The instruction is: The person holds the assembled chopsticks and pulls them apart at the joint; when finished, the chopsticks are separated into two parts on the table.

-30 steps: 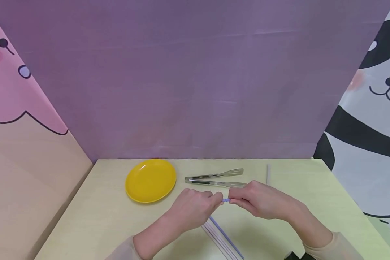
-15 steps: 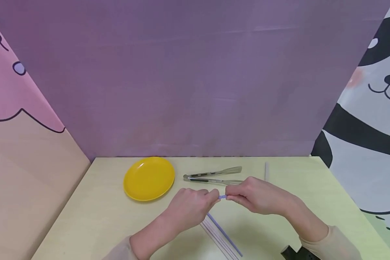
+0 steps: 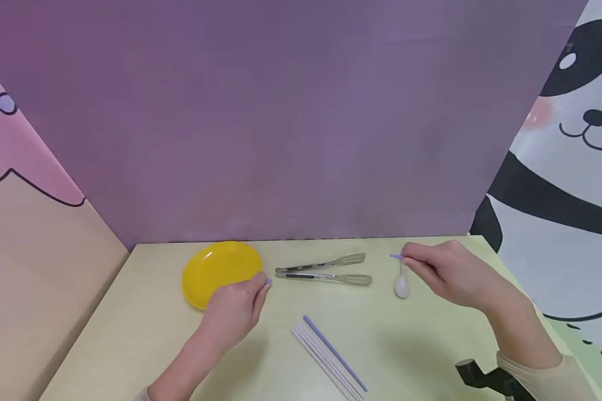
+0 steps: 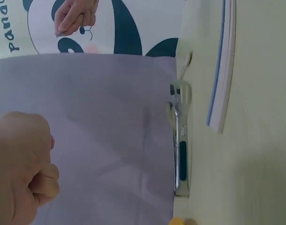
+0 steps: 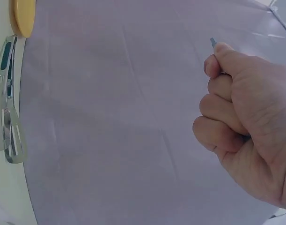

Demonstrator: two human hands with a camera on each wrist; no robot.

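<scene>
In the head view my left hand (image 3: 236, 312) is raised over the table, overlapping the front right edge of the yellow plate (image 3: 215, 267). Its thumb and fingers pinch a short blue piece, a bit of drinking straw by its look, with only the tip (image 3: 268, 281) showing. Off to the right, my right hand (image 3: 451, 275) pinches another blue straw piece (image 3: 395, 256), its end poking out leftward. The fist hides the rest of that piece. Below the hands, a blue straw (image 3: 335, 353) lies slanted beside several pale straws (image 3: 323, 359).
Metal tongs (image 3: 323, 277) lie spread at the back middle of the table. A white spoon (image 3: 402, 287) rests under the right hand's fingertips in the head view, its handle partly hidden. A black object (image 3: 486, 379) shows by the right sleeve. A purple backdrop (image 3: 301, 122) stands behind.
The hands were close together with a short blue length between them. They have parted left and right, each with its own blue piece, uncovering the tongs and the spoon bowl.
</scene>
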